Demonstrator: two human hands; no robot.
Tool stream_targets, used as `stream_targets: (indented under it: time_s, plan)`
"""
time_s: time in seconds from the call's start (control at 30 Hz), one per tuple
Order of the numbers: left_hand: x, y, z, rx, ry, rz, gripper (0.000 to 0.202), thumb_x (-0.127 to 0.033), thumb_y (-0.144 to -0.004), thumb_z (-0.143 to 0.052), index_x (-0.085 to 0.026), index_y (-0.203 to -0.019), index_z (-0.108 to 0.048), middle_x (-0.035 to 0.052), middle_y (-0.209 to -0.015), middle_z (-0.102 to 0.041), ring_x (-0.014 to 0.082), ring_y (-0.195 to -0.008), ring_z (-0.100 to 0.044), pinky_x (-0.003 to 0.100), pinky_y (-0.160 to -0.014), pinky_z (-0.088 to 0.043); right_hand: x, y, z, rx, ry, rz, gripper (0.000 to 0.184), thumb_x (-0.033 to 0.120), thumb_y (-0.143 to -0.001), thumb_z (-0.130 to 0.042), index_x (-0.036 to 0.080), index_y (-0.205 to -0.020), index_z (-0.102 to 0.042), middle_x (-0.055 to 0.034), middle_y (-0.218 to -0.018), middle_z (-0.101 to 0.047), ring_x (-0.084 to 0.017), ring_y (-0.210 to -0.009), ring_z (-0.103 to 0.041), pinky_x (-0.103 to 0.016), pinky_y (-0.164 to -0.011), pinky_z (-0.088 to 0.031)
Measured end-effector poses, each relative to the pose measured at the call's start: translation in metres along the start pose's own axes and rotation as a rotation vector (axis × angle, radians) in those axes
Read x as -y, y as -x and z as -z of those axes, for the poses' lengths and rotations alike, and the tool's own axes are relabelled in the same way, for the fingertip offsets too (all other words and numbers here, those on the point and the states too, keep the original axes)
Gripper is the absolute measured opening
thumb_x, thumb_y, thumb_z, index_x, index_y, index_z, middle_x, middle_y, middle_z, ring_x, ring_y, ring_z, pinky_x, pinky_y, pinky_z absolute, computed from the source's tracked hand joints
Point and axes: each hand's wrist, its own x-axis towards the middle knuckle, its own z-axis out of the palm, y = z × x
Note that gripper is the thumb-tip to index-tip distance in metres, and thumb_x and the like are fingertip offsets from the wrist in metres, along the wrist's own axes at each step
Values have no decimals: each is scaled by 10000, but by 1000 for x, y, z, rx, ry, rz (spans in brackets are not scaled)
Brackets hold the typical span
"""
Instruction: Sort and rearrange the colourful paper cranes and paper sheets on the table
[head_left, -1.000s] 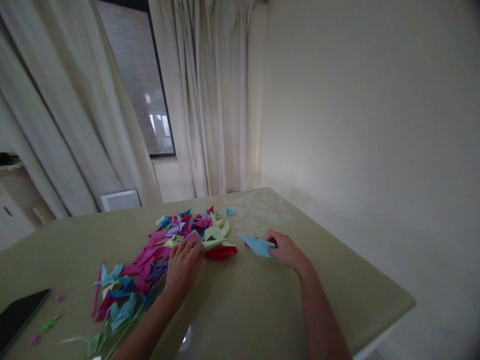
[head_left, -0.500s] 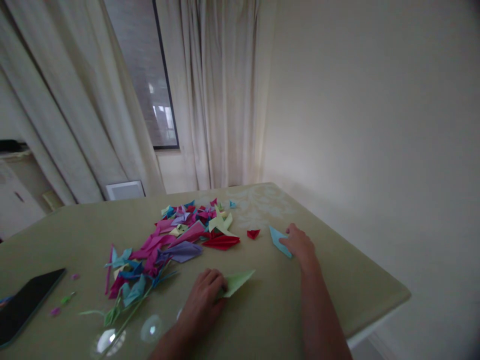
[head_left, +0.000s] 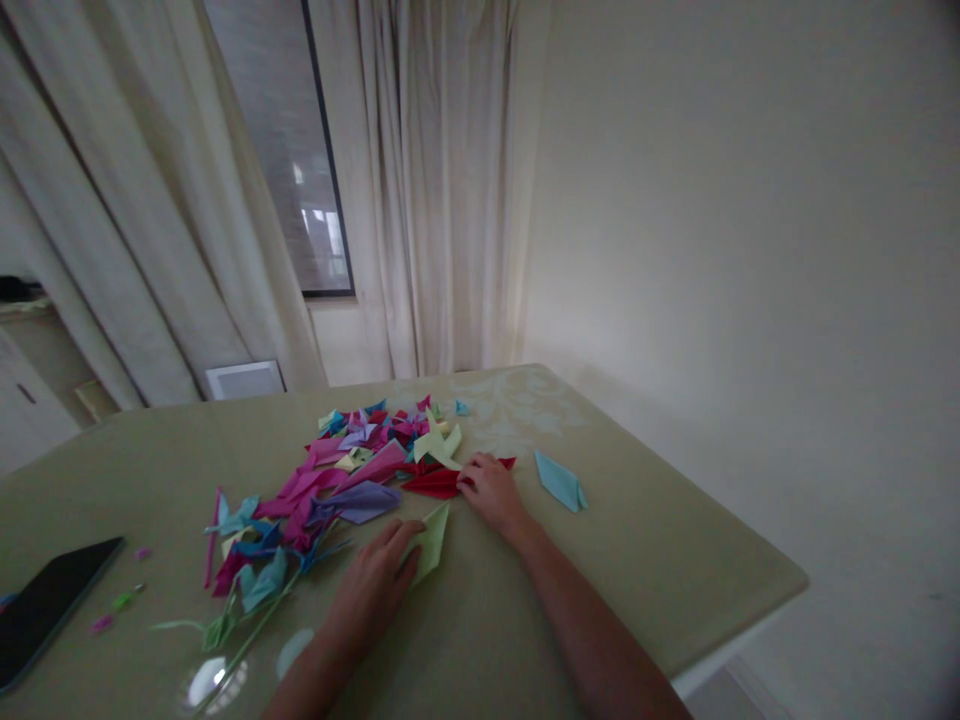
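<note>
In the head view my left hand (head_left: 375, 572) is closed on a light green folded paper (head_left: 432, 543), held low over the table with its pointed end up. My right hand (head_left: 491, 492) has its fingers curled at the right end of a long red folded paper (head_left: 431, 484), which they partly cover. Just behind that hand a small red folded piece (head_left: 509, 463) peeks out. To the right lies a light blue folded paper (head_left: 559, 482), apart from both hands. A purple folded paper (head_left: 367, 502) lies beyond my left hand.
A heap of colourful origami pieces (head_left: 322, 480) spreads over the table (head_left: 660, 560). Green paper stems (head_left: 259, 640) lie at front left, near small pink and green bits (head_left: 121, 602). A dark tablet-like slab (head_left: 56, 610) lies far left. The wall (head_left: 750, 250) borders the right side.
My right hand has let go of the light blue paper and moved left to the red one. My left hand has shifted left and slightly up, turning the green paper more upright.
</note>
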Motion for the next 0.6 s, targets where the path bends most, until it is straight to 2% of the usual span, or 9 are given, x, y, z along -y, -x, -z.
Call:
stream_targets:
  time_s: [0.07,0.17,0.23,0.27,0.33,0.4,0.5,0.6]
  plan:
    - [2,0,1,-16,35,-9,300,-330,-1026,-464,-283,-1182,-715,82,-1145,-737,234,-969,-747,333,-847,-584,-2,-1,15,-57,-20,7,64,156,-874,-744,213,-845,-751,-54,-954,-699,-223,-969,-631,-341,-903,-486]
    - [-5,1,-4,-31,101,-6,339,-335,-1041,-428,-271,-1157,-741,90,-1101,-720,223,-941,-742,321,-835,-592,-14,2,56,-291,-23,-35,83,220,-949,-646,194,-944,-725,-70,-957,-697,-217,-939,-630,-322,-877,-489]
    - [-16,0,-12,-13,139,14,350,-320,-1031,-439,-256,-1208,-734,107,-1166,-702,227,-973,-741,330,-868,-597,-30,9,87,-465,100,-195,173,267,-1006,-554,183,-1002,-705,-92,-971,-707,-228,-933,-634,-332,-879,-484]
    - [-23,-1,-16,13,158,17,350,-318,-1019,-462,-250,-1241,-723,115,-1200,-692,230,-982,-740,337,-885,-597,-41,14,99,-506,202,-337,197,267,-1014,-528,178,-1035,-702,-107,-994,-716,-238,-954,-639,-339,-886,-478]
    - [-40,-8,-25,86,186,0,368,-304,-986,-514,-255,-1301,-698,122,-1243,-676,235,-988,-735,350,-916,-593,-61,24,118,-461,357,-631,221,235,-1008,-505,179,-1087,-704,-128,-1050,-730,-245,-977,-664,-336,-855,-475]
    - [-60,-19,-34,160,180,-26,409,-267,-942,-553,-266,-1332,-677,124,-1266,-662,238,-1000,-729,352,-939,-582,-78,32,125,-373,401,-789,208,180,-964,-537,187,-1041,-730,-137,-1026,-744,-246,-936,-696,-321,-775,-473]
    - [-88,-40,-46,245,114,-12,418,-236,-905,-563,-241,-1308,-672,135,-1292,-637,242,-1029,-721,342,-949,-563,-89,39,119,-262,371,-841,196,106,-875,-597,203,-904,-766,-130,-917,-761,-239,-841,-725,-294,-671,-450]
    - [-110,-61,-58,273,54,29,360,-250,-939,-526,-181,-1260,-673,165,-1290,-634,258,-1051,-710,356,-954,-548,-86,38,108,-145,302,-794,181,94,-809,-659,223,-840,-782,-88,-872,-777,-220,-806,-735,-272,-643,-443]
